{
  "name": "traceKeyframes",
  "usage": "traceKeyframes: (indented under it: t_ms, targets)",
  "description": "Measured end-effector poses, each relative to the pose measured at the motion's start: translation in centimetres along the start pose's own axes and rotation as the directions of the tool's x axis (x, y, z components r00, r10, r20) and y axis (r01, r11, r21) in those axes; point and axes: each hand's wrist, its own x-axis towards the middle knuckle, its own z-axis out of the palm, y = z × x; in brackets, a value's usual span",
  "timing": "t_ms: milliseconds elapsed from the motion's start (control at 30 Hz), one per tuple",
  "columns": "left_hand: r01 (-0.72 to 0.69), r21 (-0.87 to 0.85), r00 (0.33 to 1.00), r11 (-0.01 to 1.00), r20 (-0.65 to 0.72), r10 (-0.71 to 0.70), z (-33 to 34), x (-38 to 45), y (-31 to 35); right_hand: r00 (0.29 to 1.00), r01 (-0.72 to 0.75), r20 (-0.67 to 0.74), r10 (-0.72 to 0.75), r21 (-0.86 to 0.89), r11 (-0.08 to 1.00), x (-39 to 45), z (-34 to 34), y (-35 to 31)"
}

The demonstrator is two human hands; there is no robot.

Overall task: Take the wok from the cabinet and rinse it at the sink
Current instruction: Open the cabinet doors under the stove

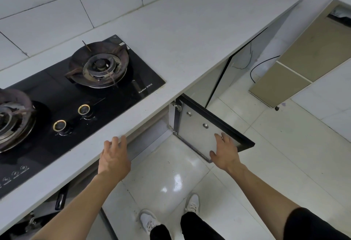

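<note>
Standing at white worktop (190,36): one person. Left hand (115,156), fingers relaxed, resting on worktop edge. Right hand (225,152), fingers spread flat, against inner face of swung-open cabinet door (201,129). Wok: not visible. Black two-burner gas hob (133,85) at left.

— Any lettering from my remote feed?
— One brand only: I read "Royalstar" in pale print on the black glass gas hob (79,95), near its front right corner; the small characters beside it are too small to read.
</note>
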Motion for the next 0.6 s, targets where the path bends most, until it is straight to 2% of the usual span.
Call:
traceKeyframes:
  t_ms: [400,600]
  targets:
    - [-0.046,-0.025,0.998,0.999,0.031,0.046,-0.3,0.2,-0.7,1.0,0.025,0.007,-0.025,-0.016,1.0,-1.0,-1.3,-2.5]
    - [-0.034,-0.182,0.99,0.983,0.131,0.058,-1.5,-0.7,-2.3,0.995,0.1,0.001,-0.1,-0.011,0.995,-3.2,-2.4,-5.7]
